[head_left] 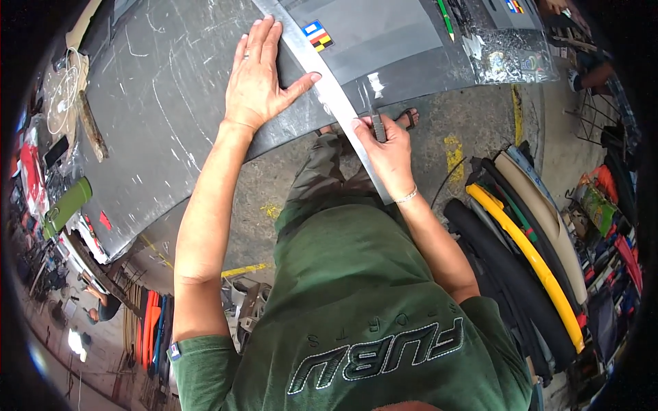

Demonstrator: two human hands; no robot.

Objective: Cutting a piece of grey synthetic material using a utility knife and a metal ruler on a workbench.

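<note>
Steel straightedge [322, 75] lay pinned to the grey sheet [171, 89] under the flat, spread left hand [257, 79], guiding the utility knife [375, 123] gripped in the closed right hand [391, 154].

Green short-sleeved shirt [384, 308] (outlined lettering), wrist bracelet [406, 197].

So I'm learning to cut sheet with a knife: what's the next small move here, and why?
Probably draw the knife toward the body along the ruler. The left hand presses the ruler flat on the grey sheet; the right hand holds the blade against its edge.
</note>
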